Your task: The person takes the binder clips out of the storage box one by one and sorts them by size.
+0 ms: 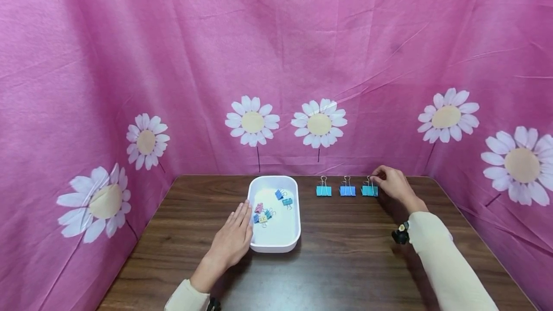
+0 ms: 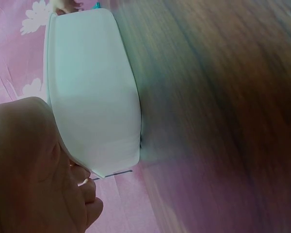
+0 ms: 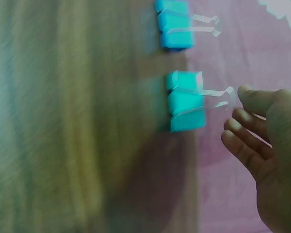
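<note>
A white tray [image 1: 276, 241] stands on the wooden table [image 1: 345, 263] and holds several small coloured binder clips [image 1: 264, 214]. My left hand [image 1: 239, 222] lies flat with straight fingers against the tray's left wall [image 2: 92, 97]. To the tray's right, three binder clips stand in a row: teal [image 1: 323, 190], blue [image 1: 347, 190] and teal [image 1: 369, 190]. My right hand [image 1: 389, 182] is at the rightmost one. In the right wrist view its loosely curled fingers [image 3: 245, 141] hover just off the wire handles of that teal clip [image 3: 185, 101], holding nothing. The blue clip [image 3: 174, 26] stands beside it.
Pink cloth printed with white daisies [image 1: 319, 124] walls in the table at the back and on both sides. A black wrist camera [image 1: 401, 234] sits on my right forearm. Bare wood lies in front of the tray and the clip row.
</note>
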`<act>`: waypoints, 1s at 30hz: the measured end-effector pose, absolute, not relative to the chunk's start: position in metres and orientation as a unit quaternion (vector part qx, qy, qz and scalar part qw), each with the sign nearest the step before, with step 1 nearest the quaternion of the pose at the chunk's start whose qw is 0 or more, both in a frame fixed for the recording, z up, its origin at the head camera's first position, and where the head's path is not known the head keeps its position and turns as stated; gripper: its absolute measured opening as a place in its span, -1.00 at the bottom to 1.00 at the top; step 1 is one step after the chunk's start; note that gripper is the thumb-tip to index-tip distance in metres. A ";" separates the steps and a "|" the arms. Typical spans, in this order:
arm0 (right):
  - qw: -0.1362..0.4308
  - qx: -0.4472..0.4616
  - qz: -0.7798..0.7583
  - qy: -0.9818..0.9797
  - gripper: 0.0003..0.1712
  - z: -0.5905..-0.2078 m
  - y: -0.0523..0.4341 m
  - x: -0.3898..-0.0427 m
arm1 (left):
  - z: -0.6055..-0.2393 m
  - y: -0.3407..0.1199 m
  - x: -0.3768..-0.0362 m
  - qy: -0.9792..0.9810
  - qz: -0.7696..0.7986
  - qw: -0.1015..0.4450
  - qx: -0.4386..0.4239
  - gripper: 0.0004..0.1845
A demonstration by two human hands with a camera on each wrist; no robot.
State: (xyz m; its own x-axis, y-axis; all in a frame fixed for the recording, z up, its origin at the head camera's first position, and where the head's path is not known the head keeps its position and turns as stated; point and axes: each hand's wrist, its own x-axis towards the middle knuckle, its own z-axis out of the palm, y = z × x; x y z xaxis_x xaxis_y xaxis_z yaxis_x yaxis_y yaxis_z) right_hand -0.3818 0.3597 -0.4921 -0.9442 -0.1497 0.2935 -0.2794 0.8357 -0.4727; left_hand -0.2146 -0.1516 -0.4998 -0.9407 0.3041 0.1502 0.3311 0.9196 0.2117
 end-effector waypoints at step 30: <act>0.015 0.446 0.165 -0.880 -0.89 -0.400 0.137 -0.379 | -0.502 -0.151 -0.216 -0.978 -0.129 0.055 -0.156 -0.38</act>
State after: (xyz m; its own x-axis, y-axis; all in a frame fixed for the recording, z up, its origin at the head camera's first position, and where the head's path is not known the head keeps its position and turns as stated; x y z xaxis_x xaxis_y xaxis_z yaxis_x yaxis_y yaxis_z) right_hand -0.3794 0.1366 -0.3998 -0.6023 -0.7793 0.1731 -0.7891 0.5486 -0.2762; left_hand -0.2160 -0.1512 -0.5024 -0.9453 0.2907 0.1483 0.3191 0.9182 0.2348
